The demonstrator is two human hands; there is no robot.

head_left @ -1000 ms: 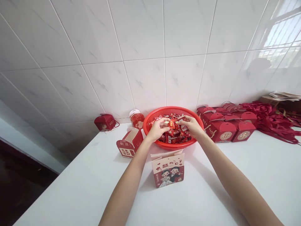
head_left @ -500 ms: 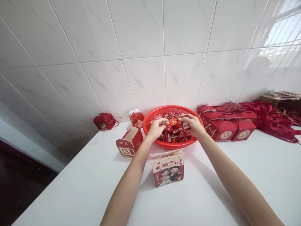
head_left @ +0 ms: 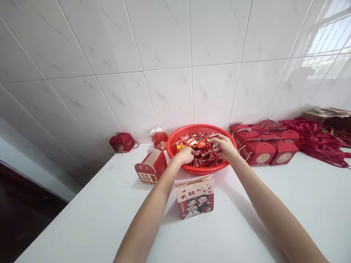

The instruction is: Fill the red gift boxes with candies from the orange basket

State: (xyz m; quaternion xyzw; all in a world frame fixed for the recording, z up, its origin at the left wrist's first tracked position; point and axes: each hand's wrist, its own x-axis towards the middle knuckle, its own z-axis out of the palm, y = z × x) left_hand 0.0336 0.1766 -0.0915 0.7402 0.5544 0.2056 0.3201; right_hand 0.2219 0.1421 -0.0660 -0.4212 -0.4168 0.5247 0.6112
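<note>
A red plastic basket [head_left: 175,132] stands against the wall, heaped with wrapped candies [head_left: 203,160], mostly red. My left hand [head_left: 187,155] reaches into its near left side, fingers curled down among the candies; the fingertips are hidden, so what they hold cannot be made out. At the right side of the basket, my right hand [head_left: 225,145] pinches a red wrapped candy [head_left: 215,137] between thumb and fingers. In front of the basket, between my forearms, an upright paper gift box [head_left: 195,201] shows a cartoon bride and groom, with its top flaps raised.
Left of the basket are an open red-and-cream box [head_left: 152,168], a red container with a white lid [head_left: 159,138] and a small red box [head_left: 122,142]. Several closed red boxes [head_left: 261,151] stand at right, beside dark red ribbon-like bundles [head_left: 315,142]. The white table's [head_left: 95,204] left edge drops away.
My left hand has moved down and toward the near rim of the basket, uncovering yellow and red candies at the left. My right hand has shifted only slightly.
</note>
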